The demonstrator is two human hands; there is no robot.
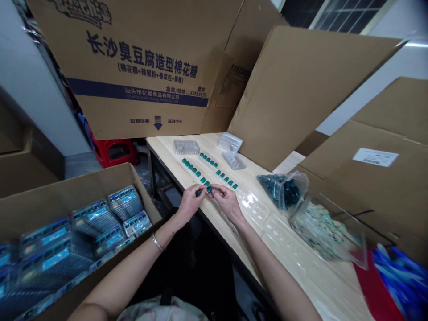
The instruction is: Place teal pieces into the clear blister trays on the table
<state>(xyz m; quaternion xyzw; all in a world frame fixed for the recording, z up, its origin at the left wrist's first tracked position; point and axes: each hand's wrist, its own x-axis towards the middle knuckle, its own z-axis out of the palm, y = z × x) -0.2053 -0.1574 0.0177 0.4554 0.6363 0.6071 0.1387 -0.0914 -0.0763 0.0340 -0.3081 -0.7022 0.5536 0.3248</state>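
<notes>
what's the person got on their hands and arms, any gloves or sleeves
The left hand and right hand are gloveless. A shiny silver bracelet circles the left wrist. Both forearms are bare, no sleeves in view.

Between the left row of green pieces [190, 166] and the right row [218, 172], a narrow lane runs along the wooden table [163, 149]; the left hand [192, 201] and right hand [228, 202] close its near end. The tall printed carton [140, 109] rises beyond the far end, a clear plastic box [186, 147] before it. Low reaches rightward meet blister trays [254, 205], then a bag of teal pieces [282, 189] and a clear bin [358, 253] (above the rows, the air is open).
</notes>
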